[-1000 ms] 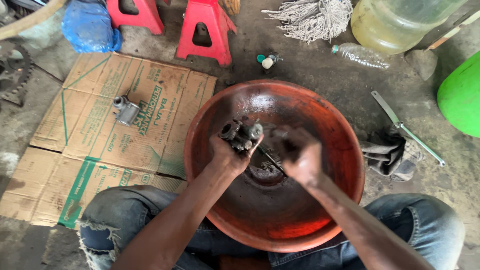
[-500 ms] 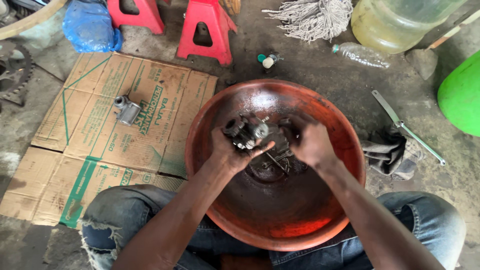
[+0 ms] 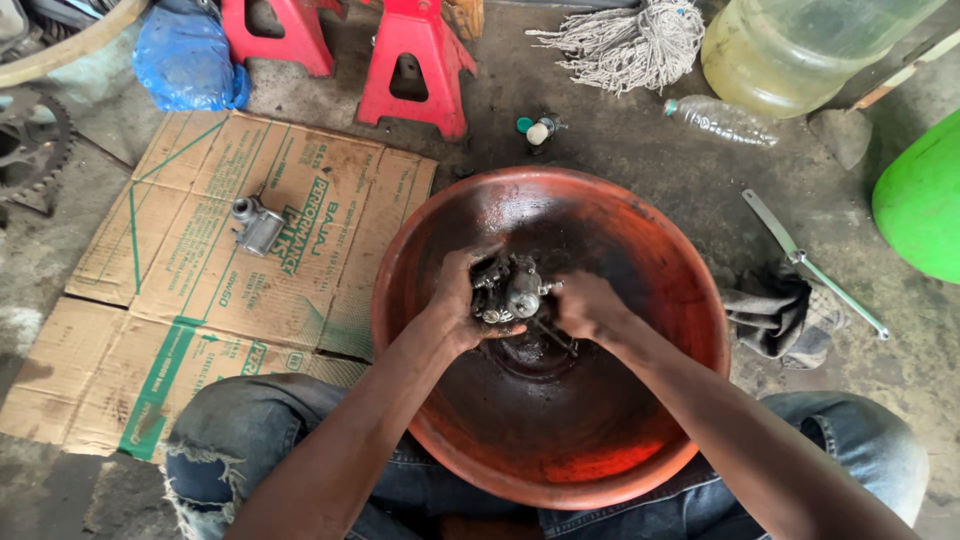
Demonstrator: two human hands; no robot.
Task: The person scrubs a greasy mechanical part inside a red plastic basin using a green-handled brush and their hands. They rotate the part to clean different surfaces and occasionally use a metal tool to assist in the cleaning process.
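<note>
Two hands meet over the middle of the red basin that sits between my knees on the floor. My left hand is closed around a grimy metal carburettor, fingers wrapped over its left side and holding it just above the dark, oily bottom of the basin. My right hand sits against the right side of the same part, fingers curled in; I cannot tell exactly what they pinch, as the tips are hidden behind the casting. A thin dark rod slants down from under the carburettor toward the basin's bottom, beside the right hand.

To the left of the basin I note a flattened cardboard sheet on the floor, its edge touching the basin's rim. A small grey metal part lies on that cardboard, well apart from both hands. Beyond the cardboard stand two red stands and a blue plastic bag. To the right of the basin lie a dark rag and a long metal wrench, the wrench resting partly on the rag. Farther off I see a mop head, a clear plastic bottle on its side, and a large yellowish jug.
</note>
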